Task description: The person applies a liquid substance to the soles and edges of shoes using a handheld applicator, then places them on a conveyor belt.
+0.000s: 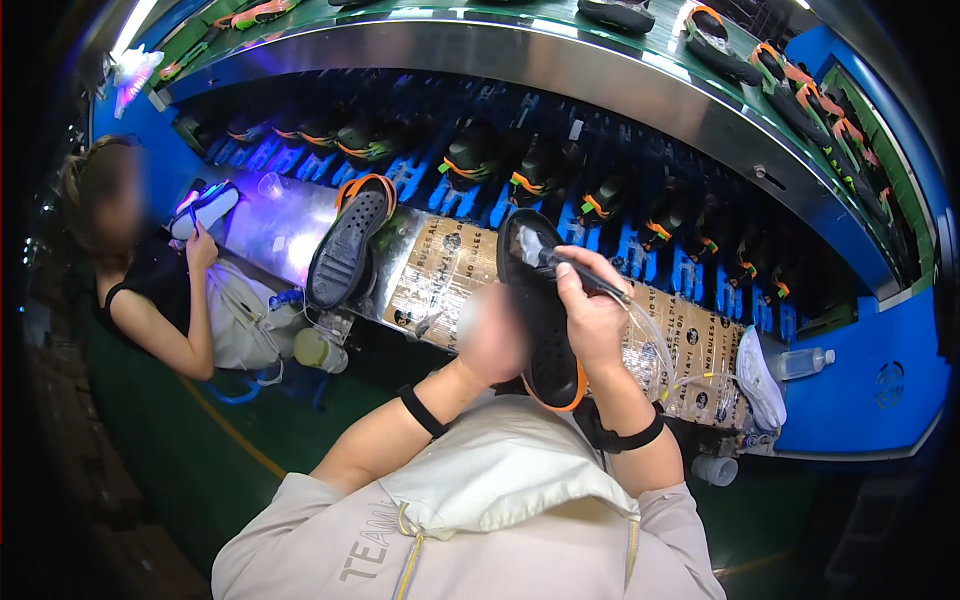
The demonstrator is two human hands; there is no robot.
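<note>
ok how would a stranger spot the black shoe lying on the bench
Find the long metal bench, then look left of its cardboard cover. The black shoe there has orange at its far end and, unlike the shoe between the person's hands, lies untouched.

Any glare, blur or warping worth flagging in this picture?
Head view: violet-white glare on the metal bench at left; head view: a blurred patch over the left hand, the right hand clearer; head view: the conveyor edge bows, corners black.
</note>
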